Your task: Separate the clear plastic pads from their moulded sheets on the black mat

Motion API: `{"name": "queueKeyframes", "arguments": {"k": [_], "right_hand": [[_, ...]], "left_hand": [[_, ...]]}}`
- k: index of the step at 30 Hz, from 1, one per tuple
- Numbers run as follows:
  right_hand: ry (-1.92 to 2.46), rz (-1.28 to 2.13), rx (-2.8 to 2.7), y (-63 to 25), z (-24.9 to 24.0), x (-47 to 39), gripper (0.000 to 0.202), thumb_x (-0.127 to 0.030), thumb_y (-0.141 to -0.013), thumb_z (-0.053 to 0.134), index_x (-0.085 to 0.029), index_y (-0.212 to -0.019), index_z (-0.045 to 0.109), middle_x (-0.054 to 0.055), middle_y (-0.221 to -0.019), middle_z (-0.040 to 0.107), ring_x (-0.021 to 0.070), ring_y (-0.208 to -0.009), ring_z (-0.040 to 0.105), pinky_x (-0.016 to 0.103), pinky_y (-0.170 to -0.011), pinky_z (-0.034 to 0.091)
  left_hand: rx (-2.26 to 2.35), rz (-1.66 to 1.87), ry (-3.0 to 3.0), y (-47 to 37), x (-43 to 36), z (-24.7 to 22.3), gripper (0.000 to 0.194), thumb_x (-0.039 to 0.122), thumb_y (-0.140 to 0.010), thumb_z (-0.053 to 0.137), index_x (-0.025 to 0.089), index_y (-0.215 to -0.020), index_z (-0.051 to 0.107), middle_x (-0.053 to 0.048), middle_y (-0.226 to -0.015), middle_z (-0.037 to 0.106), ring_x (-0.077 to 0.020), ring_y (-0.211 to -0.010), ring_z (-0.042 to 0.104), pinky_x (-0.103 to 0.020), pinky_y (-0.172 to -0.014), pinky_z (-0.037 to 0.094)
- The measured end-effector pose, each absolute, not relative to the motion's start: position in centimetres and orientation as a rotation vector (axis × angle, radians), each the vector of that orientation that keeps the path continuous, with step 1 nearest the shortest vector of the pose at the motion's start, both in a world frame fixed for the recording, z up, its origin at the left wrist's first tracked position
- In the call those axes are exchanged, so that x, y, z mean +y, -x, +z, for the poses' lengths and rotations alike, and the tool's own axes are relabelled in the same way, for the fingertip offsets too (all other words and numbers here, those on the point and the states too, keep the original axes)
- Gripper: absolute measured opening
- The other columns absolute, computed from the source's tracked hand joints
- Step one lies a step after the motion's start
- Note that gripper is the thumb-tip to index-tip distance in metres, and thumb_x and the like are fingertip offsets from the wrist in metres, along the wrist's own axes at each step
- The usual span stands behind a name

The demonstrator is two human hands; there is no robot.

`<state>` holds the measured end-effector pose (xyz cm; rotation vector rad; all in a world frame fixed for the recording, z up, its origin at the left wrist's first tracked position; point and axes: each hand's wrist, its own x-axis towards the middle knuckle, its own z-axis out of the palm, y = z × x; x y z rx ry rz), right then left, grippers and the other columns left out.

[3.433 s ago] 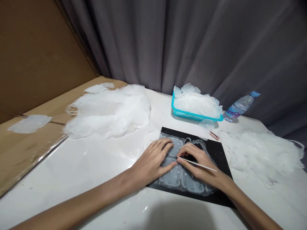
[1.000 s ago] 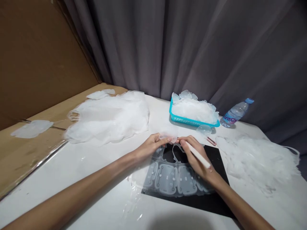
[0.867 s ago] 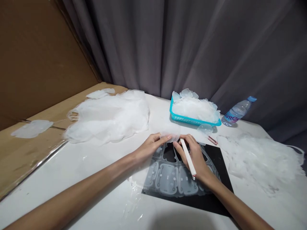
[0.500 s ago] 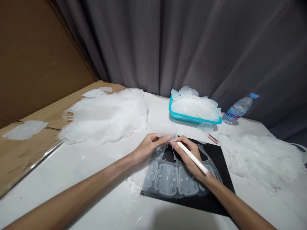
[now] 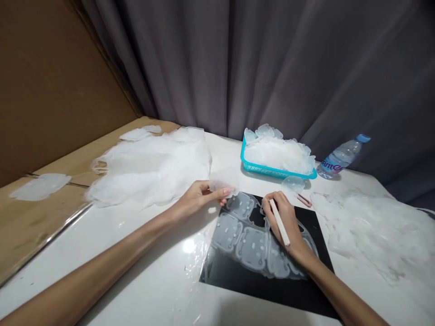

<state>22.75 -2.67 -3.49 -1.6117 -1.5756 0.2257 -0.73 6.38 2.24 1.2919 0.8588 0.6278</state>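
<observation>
Far left: cardboard (image 5: 23, 222), a loose plastic piece (image 5: 41, 186) flat on it. Next, a heaped white bag (image 5: 152, 167), no legible print. Left hand (image 5: 202, 199) pinches a clear piece (image 5: 222, 181), thumb against fingers, held up at the top-left corner of a black mat (image 5: 231, 277). On the mat, a moulded plastic sheet (image 5: 251, 249); marks too small to read. Right hand (image 5: 285, 219) over its right part, fingers closed round a white stick (image 5: 279, 223), tip hidden. Behind: turquoise basket (image 5: 272, 170), piled full. Pink clip (image 5: 304, 200) near it. Bottle (image 5: 343, 156) beside the basket, blue cap; pink letters "ante" legible, remainder unclear. Far right, second bag (image 5: 377, 231), cloudy.
</observation>
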Motion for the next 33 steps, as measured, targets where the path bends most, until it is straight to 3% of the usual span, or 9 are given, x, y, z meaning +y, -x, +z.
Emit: {"name": "queueKeyframes", "arguments": {"k": [3, 6, 13, 17, 24, 27, 33], "right_hand": [[1.568, 0.21, -1.576, -22.7, -3.5, -2.8, 0.013, -0.027, -0.097, 0.055, -0.019, -0.104, 0.063, 0.007, -0.097, 0.062, 0.0235, -0.09, 0.062, 0.037, -0.084, 0.047], [1.53, 0.244, -1.518, -22.4, -2.2, -3.1, 0.018, -0.028, -0.098, 0.055, -0.019, -0.11, 0.065, 0.008, -0.101, 0.063, 0.0243, -0.096, 0.063, 0.037, -0.087, 0.048], [1.324, 0.554, -1.511, -20.6, 2.5, -4.4, 0.018, -0.031, -0.102, 0.055, -0.023, -0.102, 0.071, 0.003, -0.095, 0.065, 0.0198, -0.091, 0.063, 0.032, -0.082, 0.046], [1.267, 0.695, -1.455, -19.6, 3.4, -5.1, 0.012, -0.032, -0.098, 0.064, -0.023, -0.094, 0.07, -0.001, -0.087, 0.062, 0.0163, -0.081, 0.059, 0.028, -0.075, 0.044], [1.32, 0.796, -1.391, -18.9, 4.4, -5.6, 0.02, -0.035, -0.097, 0.065, -0.021, -0.083, 0.068, -0.002, -0.077, 0.058, 0.014, -0.07, 0.052, 0.026, -0.065, 0.042], [1.348, 0.588, -1.5, -19.9, 4.3, -5.3, 0.019, -0.03, -0.1, 0.062, -0.021, -0.084, 0.067, -0.001, -0.078, 0.06, 0.015, -0.071, 0.056, 0.027, -0.066, 0.045], [1.391, -0.641, -1.934, -27.9, 2.0, -3.4, 0.007, -0.018, -0.099, 0.061, -0.017, -0.099, 0.068, 0.005, -0.085, 0.064, 0.0197, -0.078, 0.06, 0.031, -0.072, 0.046]], "left_hand": [[0.824, 0.566, -1.322, 1.1, 6.4, 3.1, 0.032, 0.043, -0.084, 0.08, 0.011, -0.09, 0.078, -0.003, -0.072, 0.068, -0.014, -0.068, 0.059, -0.027, -0.066, 0.043], [0.795, 0.55, -1.338, 1.1, 5.9, 3.6, 0.03, 0.042, -0.086, 0.079, 0.012, -0.08, 0.076, -0.002, -0.07, 0.068, -0.0123, -0.066, 0.059, -0.025, -0.066, 0.043], [0.654, 0.475, -1.42, 0.8, 5.0, 4.1, 0.028, 0.038, -0.09, 0.075, 0.013, -0.077, 0.075, -0.002, -0.073, 0.071, -0.0119, -0.07, 0.062, -0.024, -0.072, 0.047], [0.589, 0.425, -1.432, 0.7, 4.4, 4.0, 0.027, 0.037, -0.092, 0.074, 0.013, -0.08, 0.075, -0.001, -0.071, 0.071, -0.0118, -0.07, 0.063, -0.024, -0.071, 0.047], [0.566, 0.377, -1.45, 0.5, 4.0, 3.9, 0.032, 0.041, -0.094, 0.072, 0.014, -0.079, 0.073, -0.002, -0.072, 0.071, -0.0131, -0.071, 0.065, -0.026, -0.073, 0.048], [0.58, 0.386, -1.532, 0.5, 4.1, 3.3, 0.033, 0.047, -0.096, 0.068, 0.015, -0.092, 0.073, -0.004, -0.081, 0.072, -0.0164, -0.078, 0.067, -0.029, -0.076, 0.05], [0.558, 0.343, -2.282, 1.8, 3.6, 1.7, 0.044, 0.053, -0.095, 0.067, 0.025, -0.129, 0.062, -0.01, -0.13, 0.06, -0.0286, -0.121, 0.057, -0.044, -0.104, 0.047]]}}
